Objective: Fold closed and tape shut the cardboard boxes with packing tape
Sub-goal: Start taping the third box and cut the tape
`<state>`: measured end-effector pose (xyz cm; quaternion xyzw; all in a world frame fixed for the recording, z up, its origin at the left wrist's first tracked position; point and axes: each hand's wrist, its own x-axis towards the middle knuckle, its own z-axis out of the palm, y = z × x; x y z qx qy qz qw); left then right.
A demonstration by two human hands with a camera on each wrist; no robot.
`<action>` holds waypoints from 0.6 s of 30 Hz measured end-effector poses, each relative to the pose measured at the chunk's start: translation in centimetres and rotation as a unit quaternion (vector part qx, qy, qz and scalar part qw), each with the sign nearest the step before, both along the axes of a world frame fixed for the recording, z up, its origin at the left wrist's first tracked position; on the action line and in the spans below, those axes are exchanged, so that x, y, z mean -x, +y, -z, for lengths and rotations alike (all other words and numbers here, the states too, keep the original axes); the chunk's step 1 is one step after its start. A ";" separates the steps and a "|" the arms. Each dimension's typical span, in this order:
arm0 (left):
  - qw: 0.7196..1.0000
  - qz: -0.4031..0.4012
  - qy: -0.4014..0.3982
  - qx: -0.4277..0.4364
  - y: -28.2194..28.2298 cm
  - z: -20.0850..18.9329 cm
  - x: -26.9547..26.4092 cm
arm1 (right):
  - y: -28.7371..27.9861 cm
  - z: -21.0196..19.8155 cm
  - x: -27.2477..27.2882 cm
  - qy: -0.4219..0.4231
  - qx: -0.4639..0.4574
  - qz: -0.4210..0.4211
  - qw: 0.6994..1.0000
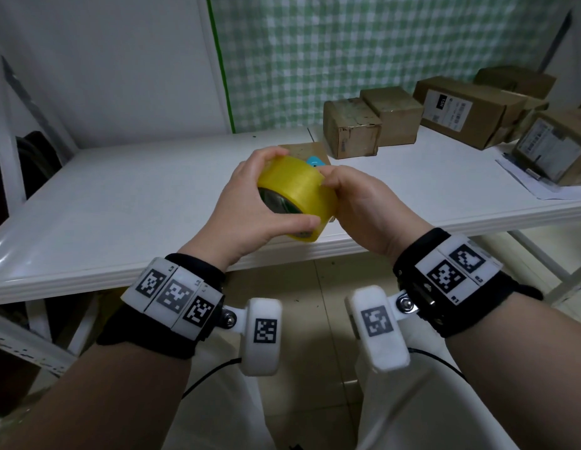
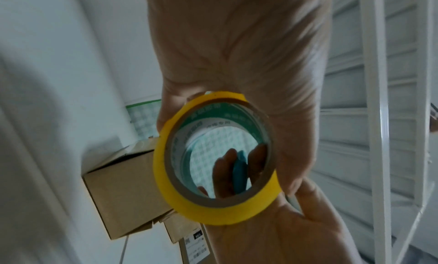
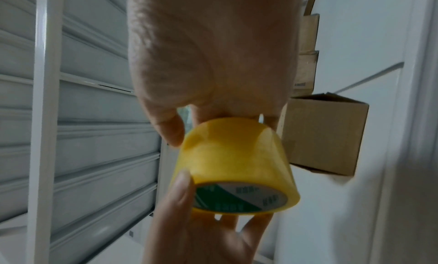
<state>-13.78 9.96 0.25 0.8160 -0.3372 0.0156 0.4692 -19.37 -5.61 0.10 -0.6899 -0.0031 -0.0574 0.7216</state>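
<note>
While held above the white worktop (image 1: 120, 196), left hand (image 1: 240, 206) curled its fingers round the yellow tape roll (image 1: 295, 193) | right hand (image 1: 360, 206) pinched the roll's edge | cardboard boxes (image 1: 351, 128) stood far right.

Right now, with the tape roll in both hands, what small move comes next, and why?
Probably peel the free end loose. The left hand grips the tape roll while the right hand pinches at its rim, and no strip is drawn yet. The small box waits behind.

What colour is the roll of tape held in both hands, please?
Translucent yellow, with a green-and-white printed core; the tape roll shows best in the right wrist view.
</note>
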 end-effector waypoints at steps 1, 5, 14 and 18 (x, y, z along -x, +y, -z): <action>1.000 0.003 0.021 0.023 0.1 0.0 0.0 | -0.4 -0.1 0.1 -0.003 0.002 -0.015 1.000; 0.999 0.033 0.029 0.000 0.3 -0.6 0.0 | -1.0 -0.4 0.3 -0.014 0.063 -0.015 0.998; 0.972 -0.009 -0.201 -0.124 -0.5 -1.5 0.2 | -0.3 -0.8 0.5 -0.026 0.174 0.082 0.981; 0.965 -0.023 -0.240 -0.106 -1.0 -1.2 0.7 | -0.1 -0.7 0.4 -0.009 0.192 0.098 0.976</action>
